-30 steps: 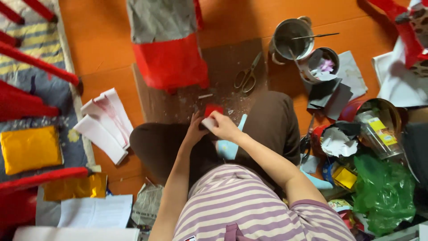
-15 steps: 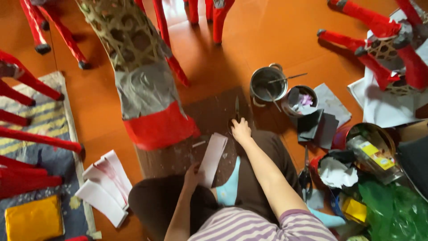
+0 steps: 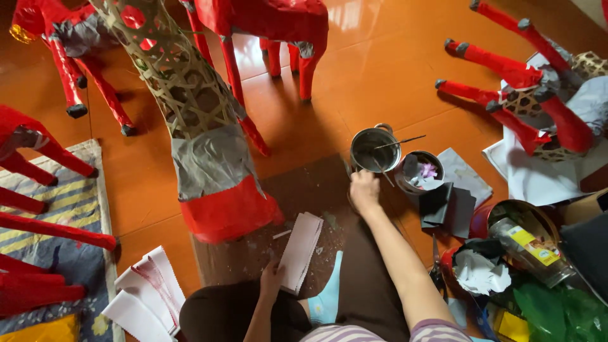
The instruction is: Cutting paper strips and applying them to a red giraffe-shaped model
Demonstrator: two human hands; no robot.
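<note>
Right hand (image 3: 364, 191): extended toward 1 o'clock, fingers curled shut at the base of the metal pot (image 3: 375, 151); a thin brush handle (image 3: 382, 171) runs from the fist into the pot, apparently gripped, though contact is partly hidden.

Left hand (image 3: 271, 278): low at 6 o'clock, pinching the near edge of a stack of white paper strips (image 3: 300, 251) lying on the brown mat (image 3: 304, 190).

Woven bamboo frame (image 3: 190, 107) at 11 o'clock: lower end covered in red paper (image 3: 228, 209), middle band in grey paper, upper lattice bare.

Judged progress: covering begun, most of the frame uncovered.

Finished red figures (image 3: 266, 25) standing at 12 o'clock; more white sheets (image 3: 145, 291) at 8 o'clock.
</note>
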